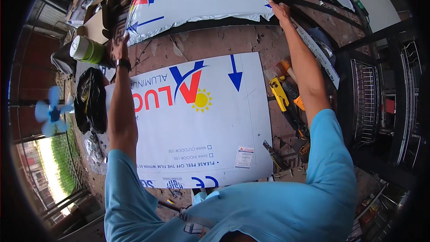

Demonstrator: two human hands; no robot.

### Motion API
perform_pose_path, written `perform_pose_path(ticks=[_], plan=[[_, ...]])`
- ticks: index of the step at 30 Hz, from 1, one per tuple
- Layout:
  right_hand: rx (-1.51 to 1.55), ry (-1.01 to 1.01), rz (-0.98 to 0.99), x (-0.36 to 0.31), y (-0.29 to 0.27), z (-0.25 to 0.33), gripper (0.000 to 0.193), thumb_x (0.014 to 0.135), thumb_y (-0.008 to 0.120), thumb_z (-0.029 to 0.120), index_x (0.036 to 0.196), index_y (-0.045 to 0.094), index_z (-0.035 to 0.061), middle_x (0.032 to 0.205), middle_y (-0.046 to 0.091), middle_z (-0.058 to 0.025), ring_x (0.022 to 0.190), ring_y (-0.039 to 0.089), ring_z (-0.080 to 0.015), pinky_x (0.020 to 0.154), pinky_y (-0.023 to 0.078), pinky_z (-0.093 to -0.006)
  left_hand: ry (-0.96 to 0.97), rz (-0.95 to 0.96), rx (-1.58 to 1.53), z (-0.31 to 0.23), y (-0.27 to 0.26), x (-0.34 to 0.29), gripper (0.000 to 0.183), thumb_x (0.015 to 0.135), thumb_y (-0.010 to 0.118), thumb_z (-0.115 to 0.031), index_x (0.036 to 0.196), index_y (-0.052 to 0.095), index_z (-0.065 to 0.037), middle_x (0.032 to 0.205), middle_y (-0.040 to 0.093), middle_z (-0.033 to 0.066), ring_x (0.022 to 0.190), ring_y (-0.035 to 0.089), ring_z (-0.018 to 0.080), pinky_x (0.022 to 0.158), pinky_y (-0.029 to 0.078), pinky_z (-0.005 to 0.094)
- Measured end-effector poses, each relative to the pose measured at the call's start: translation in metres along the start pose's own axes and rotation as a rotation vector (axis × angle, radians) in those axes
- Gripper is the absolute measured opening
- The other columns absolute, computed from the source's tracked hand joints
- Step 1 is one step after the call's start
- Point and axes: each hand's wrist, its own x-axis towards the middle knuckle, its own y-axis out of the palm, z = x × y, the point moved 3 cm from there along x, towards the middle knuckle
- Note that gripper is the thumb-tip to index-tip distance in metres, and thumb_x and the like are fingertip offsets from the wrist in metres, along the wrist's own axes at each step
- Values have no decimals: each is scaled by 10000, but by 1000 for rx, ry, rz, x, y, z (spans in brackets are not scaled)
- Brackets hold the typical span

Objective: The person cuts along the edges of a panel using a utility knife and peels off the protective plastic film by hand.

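A wide film-covered panel point(210, 0) with loose, crinkled film along its near edge lies across the far side of the work table. My left hand point(120, 48) is closed at its near left corner. Around the right edge of the same panel, my right hand point(280, 11) is closed, arm stretched far forward. Between my forearms and nearer to me lies a flat white printed sheet point(210, 125) with a small label point(244, 157) on it. A utility knife point(275, 155) rests at that sheet's right edge.
Right of the sheet lie a yellow-and-black tool point(280, 95) and an orange-and-black power tool point(293, 93). At the left are a green-and-white jug point(88, 50), a black plastic bag point(91, 96) and a blue fan point(54, 113). Dark metal racks point(368, 103) stand on the right.
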Motion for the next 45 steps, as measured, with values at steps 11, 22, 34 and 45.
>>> perform_pose_path(ticks=[11,22,34,45], plan=[[-167,-108,-127,-302,79,-18,511,829,583,138,1258,401,-71,1159,506,-310,1100,486,-447,925,383,-484,679,828,571,-64,270,-293,341,845,562,-278,1065,575,-17,1044,609,211,983,567,387,831,438,481],[121,267,139,-245,61,-26,661,903,396,529,941,623,-90,864,608,-317,946,594,-415,848,434,-453,344,1235,719,-123,279,-263,499,829,522,-525,962,694,-76,976,663,167,941,615,326,812,472,395],[463,433,105,-253,58,-8,721,893,348,600,1144,563,-40,1109,568,-300,1096,529,-394,912,412,-426,266,917,788,-191,238,-282,603,675,641,-633,805,701,-47,776,676,140,785,656,281,671,486,358],[104,-24,-60,-429,-60,-41,614,814,657,331,1270,417,-4,1147,491,-253,1075,465,-403,920,377,-467,557,938,686,-201,223,-274,609,799,540,-618,1074,660,-88,938,677,151,849,659,310,679,518,399]])
